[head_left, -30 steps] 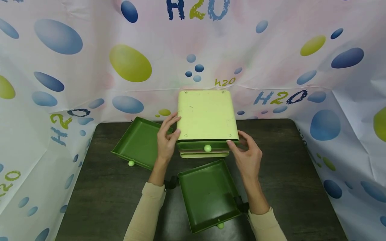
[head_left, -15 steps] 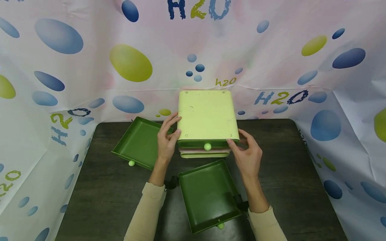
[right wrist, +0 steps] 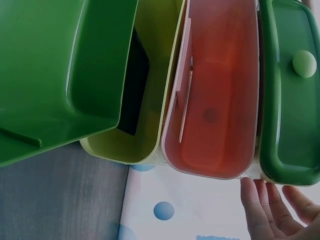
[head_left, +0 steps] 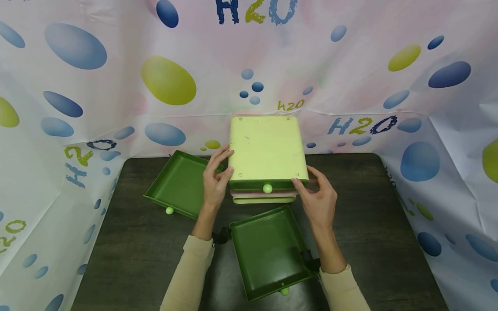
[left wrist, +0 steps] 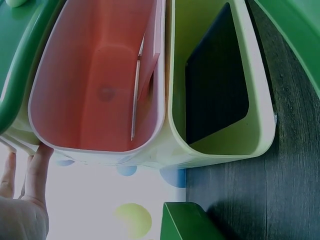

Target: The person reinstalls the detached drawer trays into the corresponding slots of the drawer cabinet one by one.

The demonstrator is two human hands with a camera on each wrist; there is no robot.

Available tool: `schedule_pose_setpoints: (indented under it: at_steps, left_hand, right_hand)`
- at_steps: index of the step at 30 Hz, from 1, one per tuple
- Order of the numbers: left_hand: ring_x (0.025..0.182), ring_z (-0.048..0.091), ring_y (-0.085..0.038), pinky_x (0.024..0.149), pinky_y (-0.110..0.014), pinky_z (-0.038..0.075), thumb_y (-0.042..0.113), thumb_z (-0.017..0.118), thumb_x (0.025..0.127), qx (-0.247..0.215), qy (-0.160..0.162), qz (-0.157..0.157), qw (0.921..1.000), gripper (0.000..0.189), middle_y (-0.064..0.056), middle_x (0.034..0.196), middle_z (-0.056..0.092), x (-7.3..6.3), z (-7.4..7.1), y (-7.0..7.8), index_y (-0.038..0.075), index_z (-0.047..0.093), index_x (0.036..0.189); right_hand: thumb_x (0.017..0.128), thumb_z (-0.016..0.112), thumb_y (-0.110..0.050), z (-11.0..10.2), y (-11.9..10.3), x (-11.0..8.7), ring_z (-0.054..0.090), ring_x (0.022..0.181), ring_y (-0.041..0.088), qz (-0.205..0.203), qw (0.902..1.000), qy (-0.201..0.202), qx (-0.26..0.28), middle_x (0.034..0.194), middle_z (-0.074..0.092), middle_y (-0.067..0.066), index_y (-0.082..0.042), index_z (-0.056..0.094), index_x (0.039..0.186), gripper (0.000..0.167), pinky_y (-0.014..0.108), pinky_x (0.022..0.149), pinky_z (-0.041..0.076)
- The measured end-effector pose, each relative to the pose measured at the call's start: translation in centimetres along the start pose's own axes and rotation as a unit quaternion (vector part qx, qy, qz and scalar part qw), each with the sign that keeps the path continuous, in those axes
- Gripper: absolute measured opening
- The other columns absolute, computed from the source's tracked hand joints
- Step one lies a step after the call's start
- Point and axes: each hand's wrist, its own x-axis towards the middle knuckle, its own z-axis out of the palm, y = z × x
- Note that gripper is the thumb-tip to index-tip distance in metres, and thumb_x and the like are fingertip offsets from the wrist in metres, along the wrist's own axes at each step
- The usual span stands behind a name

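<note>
A stacked drawer unit (head_left: 266,147) with a pale yellow-green top stands at the back middle of the table. Its top tier holds a green drawer (right wrist: 298,115) with a round light-green knob (head_left: 267,188), its front close under the top's edge. My left hand (head_left: 214,185) touches the unit's left side, fingers extended. At the right front corner is my right hand (head_left: 320,201), thumb by the drawer's front edge and fingers along the side. Below, the pink tier (left wrist: 100,100) and the lime tier (left wrist: 252,135) stand open at the front.
One green drawer (head_left: 180,185) lies at the left, partly behind my left forearm. Another green drawer (head_left: 268,252) lies in front, between my forearms. A thin light strip (left wrist: 135,100) is inside the pink tier, a flat dark shape (left wrist: 217,85) inside the lime one.
The top drawer has slid slightly further into the unit, closing the dark gap under the top's edge. My right thumb has moved a little inward with it; my left hand stays put.
</note>
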Motion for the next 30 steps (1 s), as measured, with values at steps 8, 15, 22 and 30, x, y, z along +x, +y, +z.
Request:
schedule_pose_setpoints:
  at_steps: [8,15,22,30]
  left_hand:
    - [0.062,0.054,-0.004,0.039,-0.024,0.026,-0.009,0.054,0.095,0.001,0.001,-0.003,1.0,0.037,-0.03,0.147,0.04,0.2,0.1,0.2,-0.013,0.055,0.132]
    - [0.06,0.052,-0.004,0.039,-0.023,0.026,-0.008,0.054,0.096,-0.003,0.001,-0.004,1.0,0.036,-0.031,0.147,0.04,0.3,0.0,0.2,-0.012,0.056,0.132]
    - [0.063,0.054,-0.003,0.039,-0.023,0.027,-0.009,0.054,0.095,-0.005,0.001,-0.001,1.0,0.036,-0.031,0.147,0.04,0.3,0.1,0.2,-0.013,0.055,0.131]
    - [0.062,0.055,-0.004,0.039,-0.024,0.025,-0.006,0.055,0.096,-0.011,0.004,-0.002,0.9999,0.036,-0.029,0.147,0.041,0.1,0.1,0.1,-0.012,0.056,0.132]
  right_hand:
    - [0.086,0.08,-0.028,-0.5,-0.1,0.0,0.062,0.094,0.015,0.016,0.9996,-0.024,-0.005,0.123,0.067,0.005,-0.014,0.065,0.131,0.05,0.011,0.07,0.05]
    - [0.088,0.078,-0.028,-1.2,0.4,-0.4,0.064,0.096,0.016,0.035,0.9982,-0.048,-0.007,0.127,0.065,0.005,-0.018,0.062,0.136,0.052,0.013,0.073,0.049]
    - [0.088,0.078,-0.028,-2.1,0.9,-1.1,0.068,0.099,0.021,0.046,0.9967,-0.058,-0.033,0.127,0.065,0.005,-0.015,0.061,0.137,0.053,0.011,0.073,0.048]
    - [0.088,0.078,-0.031,-2.6,1.2,-1.7,0.068,0.099,0.021,0.049,0.9953,-0.067,-0.05,0.125,0.066,0.005,-0.016,0.061,0.137,0.054,0.013,0.073,0.047]
